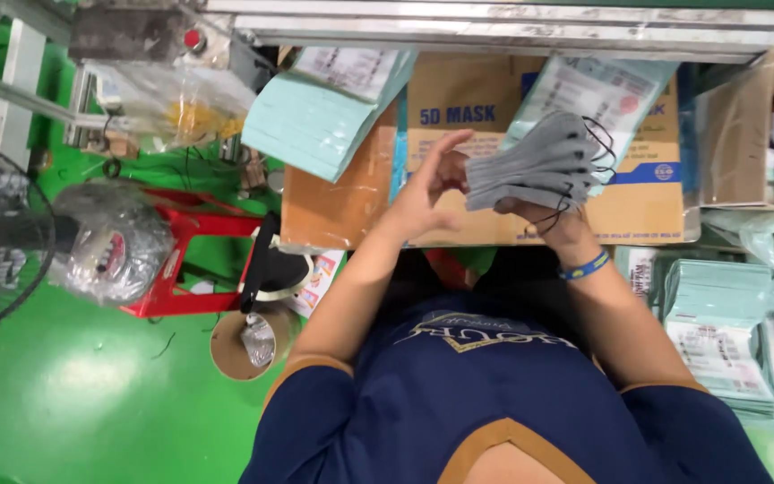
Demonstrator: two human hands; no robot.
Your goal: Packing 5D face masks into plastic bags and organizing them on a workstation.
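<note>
- Nearest us, at 6 o'clock, sits the navy shirt (494, 394) with tan trim.
- Our right hand (553, 215) grips a stack of grey masks (535, 166) from below, fingers pinching its lower edge, black ear loops dangling at 3 o'clock.
- Our left hand (427, 184), at 9 o'clock of the stack, has its fingers (450, 143) spread, tips touching the masks' edge.
- Behind, at 12 o'clock, stands a cardboard box (459, 99).
- Pale green packets (736, 332) pile at 3 o'clock.

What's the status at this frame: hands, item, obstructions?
Right hand grips a fanned stack of grey face masks, black ear loops dangling. Left hand open, fingertips at the stack's edge. Cardboard box beneath; nothing blocks the hands.
</note>
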